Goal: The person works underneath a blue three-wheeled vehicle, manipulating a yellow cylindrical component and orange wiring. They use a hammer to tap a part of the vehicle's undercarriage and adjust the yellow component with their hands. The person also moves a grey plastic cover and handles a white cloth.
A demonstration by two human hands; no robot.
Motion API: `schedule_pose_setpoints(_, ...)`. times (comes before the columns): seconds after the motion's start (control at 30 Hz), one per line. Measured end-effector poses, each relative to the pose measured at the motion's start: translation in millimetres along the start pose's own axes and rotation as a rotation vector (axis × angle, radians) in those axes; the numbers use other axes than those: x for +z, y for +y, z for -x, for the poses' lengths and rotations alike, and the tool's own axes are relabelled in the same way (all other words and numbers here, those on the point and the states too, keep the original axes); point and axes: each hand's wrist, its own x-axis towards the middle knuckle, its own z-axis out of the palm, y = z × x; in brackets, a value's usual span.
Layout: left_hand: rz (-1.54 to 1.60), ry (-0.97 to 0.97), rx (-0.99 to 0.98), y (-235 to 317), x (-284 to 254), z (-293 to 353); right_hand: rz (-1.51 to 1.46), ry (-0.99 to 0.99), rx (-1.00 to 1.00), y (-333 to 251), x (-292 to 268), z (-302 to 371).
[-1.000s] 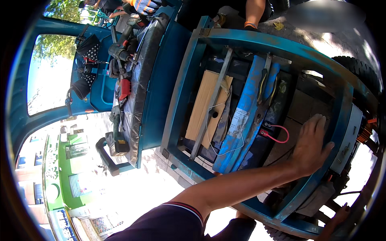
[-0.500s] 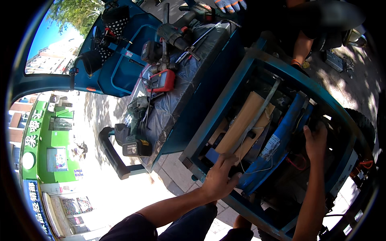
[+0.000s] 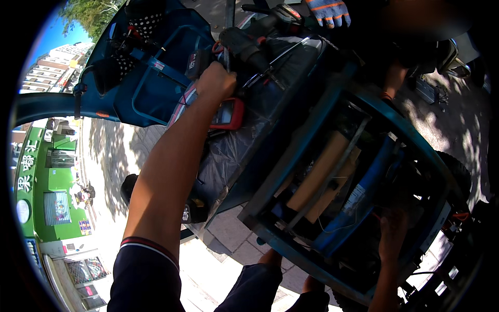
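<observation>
My left hand (image 3: 215, 82) reaches across to the plastic-covered seat and is closed around what looks like a hammer, whose long shaft (image 3: 229, 23) sticks up beyond my fist. Right beside it lie a cordless drill (image 3: 247, 49), a black battery pack (image 3: 197, 63) and a red-framed meter (image 3: 228, 114). My right hand (image 3: 393, 234) is down inside the teal metal frame (image 3: 291, 166), in deep shadow, near a thin red wire; its fingers are too dark to read. Next to it in the frame lie a long blue part (image 3: 358, 195), brown cardboard (image 3: 319, 177) and a metal bar (image 3: 338, 161).
Another person's forearm (image 3: 396, 78) enters the frame's far side. A grey-and-orange glove (image 3: 328, 11) shows at the top. My left forearm covers part of the seat, with a tool battery (image 3: 195, 212) showing below it. A grey box (image 3: 427, 91) rests on the ground at right.
My left hand has left the near edge of the frame and moved up and left to the tools on the seat, closing there. My right hand has come nearer, lower in the frame.
</observation>
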Motion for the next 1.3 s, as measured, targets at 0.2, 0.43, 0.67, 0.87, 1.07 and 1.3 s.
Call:
schedule_pose_setpoints(0.2,0.492,0.027,-0.111,-25.8,8.0,-11.3,0.025,0.061,0.019,19.0,-16.9,64.7)
schedule_pose_setpoints(0.43,0.852,0.27,0.104,-36.2,-82.1,27.6,-0.023,0.069,0.234,-25.7,-24.1,103.8)
schedule_pose_setpoints(0.67,0.514,-0.198,0.454,-6.7,-132.0,205.9,0.327,0.137,-0.608,-69.0,-37.1,104.2)
schedule_pose_setpoints(0.87,0.086,-1.256,0.863,125.0,-50.6,359.3,0.637,0.138,-0.768,-97.6,-54.5,141.0)
schedule_pose_setpoints(1.07,-0.121,-1.615,1.551,250.7,41.3,464.9,0.658,-0.335,-0.136,-13.5,-135.6,211.9)
schedule_pose_setpoints(1.3,0.909,-0.824,0.952,417.9,177.1,510.1,0.167,0.32,0.752,44.8,-220.7,296.2)
